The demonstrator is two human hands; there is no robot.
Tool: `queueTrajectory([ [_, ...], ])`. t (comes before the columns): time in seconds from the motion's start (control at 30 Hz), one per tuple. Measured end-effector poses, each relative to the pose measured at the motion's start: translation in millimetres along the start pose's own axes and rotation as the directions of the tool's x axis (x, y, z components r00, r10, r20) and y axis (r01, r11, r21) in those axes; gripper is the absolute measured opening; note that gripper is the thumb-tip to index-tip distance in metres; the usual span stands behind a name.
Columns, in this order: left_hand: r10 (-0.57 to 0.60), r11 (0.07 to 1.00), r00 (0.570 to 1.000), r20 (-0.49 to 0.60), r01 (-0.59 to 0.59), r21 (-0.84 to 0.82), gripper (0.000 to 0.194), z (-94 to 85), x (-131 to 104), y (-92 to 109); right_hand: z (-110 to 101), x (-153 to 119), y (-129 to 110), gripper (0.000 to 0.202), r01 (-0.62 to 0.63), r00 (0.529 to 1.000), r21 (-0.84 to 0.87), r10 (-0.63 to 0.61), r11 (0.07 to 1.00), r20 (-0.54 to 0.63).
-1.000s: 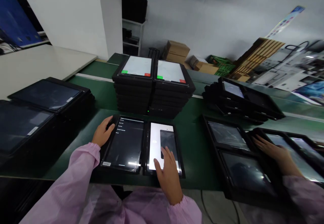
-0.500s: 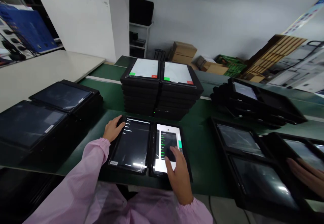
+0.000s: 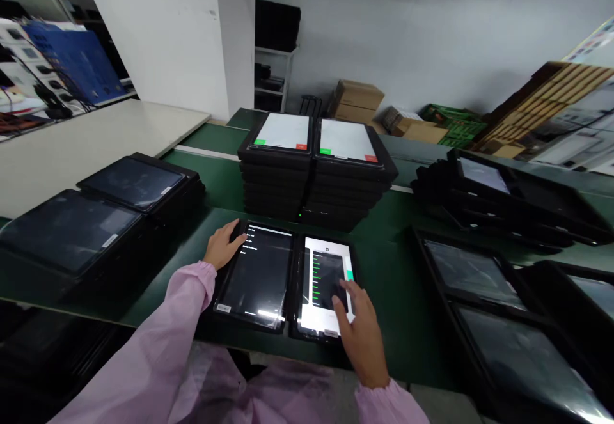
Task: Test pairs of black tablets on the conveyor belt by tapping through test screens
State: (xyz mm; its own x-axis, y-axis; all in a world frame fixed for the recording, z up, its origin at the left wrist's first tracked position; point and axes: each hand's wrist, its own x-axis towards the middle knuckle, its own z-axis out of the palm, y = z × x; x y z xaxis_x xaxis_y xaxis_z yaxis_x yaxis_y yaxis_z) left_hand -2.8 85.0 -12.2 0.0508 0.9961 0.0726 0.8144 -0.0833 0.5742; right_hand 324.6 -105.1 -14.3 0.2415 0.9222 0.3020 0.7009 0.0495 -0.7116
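Two tablets lie side by side in a black tray in front of me. The left tablet has a dark screen with a short text menu at the top. On the right tablet a bright white screen holds a dark panel with green lines. My left hand rests at the left tablet's upper left edge, its thumb over the screen, fingers stretched and holding nothing. Over the lower right of the right tablet is my right hand, fingers apart; whether a fingertip touches the glass I cannot tell.
Behind stands a stack of black trays with two lit tablets on top. Dark tablets lie in trays at left. More trays with tablets are at right, with a crooked tray pile beyond. Cardboard boxes sit by the wall.
The whole view has shifted slightly, moving things rightward. My right hand has slid a little toward the right tablet's right edge. Another person's hand at the far right is out of view now.
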Motion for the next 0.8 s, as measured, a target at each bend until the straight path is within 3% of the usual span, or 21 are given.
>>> queueTrajectory([
  [0.17,0.006,1.0,1.0,0.002,-0.006,-0.004,0.067,-0.6,0,0,-16,41,32,0.05,-0.153,0.972,0.176,0.18,0.972,-0.148],
  [0.27,0.005,1.0,1.0,-0.01,-0.005,-0.019,0.067,0.1,1,-1,-10,71,61,0.049,-0.226,0.922,0.452,0.34,0.863,-0.186],
  [0.33,-0.002,0.999,1.0,-0.024,0.001,-0.04,0.062,1.5,3,-3,-2,84,75,0.049,-0.245,0.895,0.546,0.404,0.801,-0.19],
  [0.53,0.003,0.989,0.996,-0.088,-0.016,-0.146,0.052,5.6,2,-9,10,90,85,0.043,-0.257,0.911,0.483,0.376,0.837,-0.167],
  [0.8,0.005,0.956,0.986,-0.165,-0.053,-0.288,0.049,2.9,-1,-6,12,97,84,0.053,-0.304,0.927,0.417,0.368,0.857,-0.079],
])
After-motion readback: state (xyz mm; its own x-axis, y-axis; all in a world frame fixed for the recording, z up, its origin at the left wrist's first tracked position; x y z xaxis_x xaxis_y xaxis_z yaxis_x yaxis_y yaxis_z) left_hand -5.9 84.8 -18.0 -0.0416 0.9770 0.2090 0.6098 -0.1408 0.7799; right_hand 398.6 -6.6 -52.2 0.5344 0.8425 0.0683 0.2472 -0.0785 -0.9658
